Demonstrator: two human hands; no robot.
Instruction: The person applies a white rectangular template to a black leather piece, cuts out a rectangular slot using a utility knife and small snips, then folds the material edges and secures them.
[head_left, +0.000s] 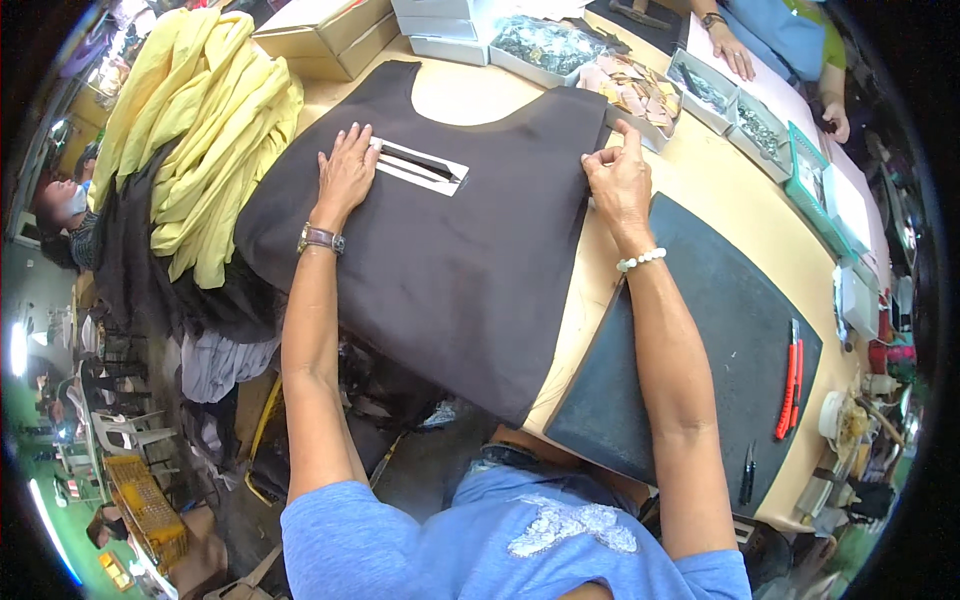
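A dark cut fabric panel, with a curved notch along its far edge, lies spread on the table and hangs over the near edge. On it is a flat white rectangular frame with long dark slots. My left hand lies flat on the panel with fingers extended, its fingertips at the frame's left end. At the panel's right edge, my right hand pinches the fabric between thumb and fingers, the index finger raised. What lies beneath the panel is hidden.
Yellow fabric is heaped at left. A dark cutting mat holds red-handled cutters and small black snips. Cardboard boxes, a tray of tan pieces and a teal basket line the back. Another person's hand rests at far right.
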